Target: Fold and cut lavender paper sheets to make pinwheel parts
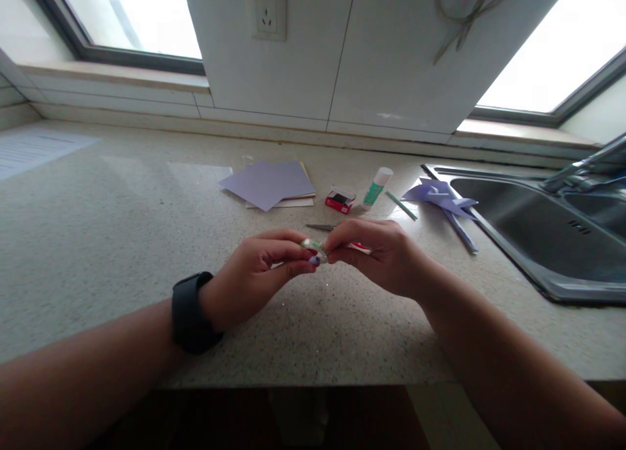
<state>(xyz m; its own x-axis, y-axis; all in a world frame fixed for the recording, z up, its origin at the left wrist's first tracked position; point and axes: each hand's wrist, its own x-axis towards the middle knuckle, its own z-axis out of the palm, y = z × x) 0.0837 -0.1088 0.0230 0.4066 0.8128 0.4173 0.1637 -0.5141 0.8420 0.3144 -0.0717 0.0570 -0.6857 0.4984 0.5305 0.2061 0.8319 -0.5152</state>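
Note:
Over the counter, my left hand (267,264) and my right hand (376,251) meet fingertip to fingertip. Both pinch a small translucent ring with a greenish tint, which looks like a roll of clear tape (320,249). A tiny purple bit (313,260) shows at my left fingertips; what it is, I cannot make out. Behind my right fingers lies a pair of scissors (319,227), its blade pointing left and its red handle mostly hidden by that hand. A dark watch is on my left wrist.
Purple paper sheets (267,181) lie stacked beyond my hands. Right of them are a small red box (340,200), a glue stick (377,188) and a green strip (402,205). A purple paper pinwheel (440,195) rests against the steel sink's rim (513,267). A printed sheet (39,149) lies far left.

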